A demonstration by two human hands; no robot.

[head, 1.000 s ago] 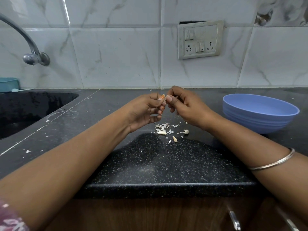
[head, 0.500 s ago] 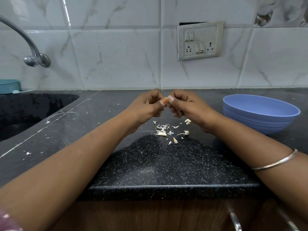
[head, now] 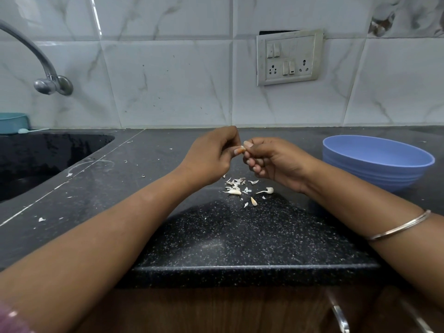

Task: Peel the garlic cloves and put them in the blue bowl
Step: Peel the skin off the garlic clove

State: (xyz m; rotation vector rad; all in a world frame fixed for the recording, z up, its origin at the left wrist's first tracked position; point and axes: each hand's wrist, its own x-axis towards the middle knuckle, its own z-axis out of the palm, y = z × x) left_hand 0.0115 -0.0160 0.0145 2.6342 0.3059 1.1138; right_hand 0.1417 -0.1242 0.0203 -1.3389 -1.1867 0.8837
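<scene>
My left hand point(head: 211, 157) and my right hand point(head: 276, 162) meet above the black counter, fingertips pinching one small garlic clove point(head: 242, 148) between them. Most of the clove is hidden by the fingers. Below the hands lies a scatter of white garlic peel point(head: 236, 185), with loose cloves point(head: 253, 201) and a clove with a stem point(head: 268, 190) on the counter. The blue bowl point(head: 377, 162) stands to the right of my right hand; its inside is not visible from here.
A dark sink point(head: 43, 157) lies at the left with a metal tap point(head: 48, 78) above it and a teal container point(head: 12, 122) behind. The tiled wall carries a switch socket panel point(head: 289, 57). The counter's front edge point(head: 240, 270) runs above wooden drawers with metal handles.
Both hands have shifted slightly up and away from me while they keep working the clove. The peel and loose cloves on the counter have not moved.
</scene>
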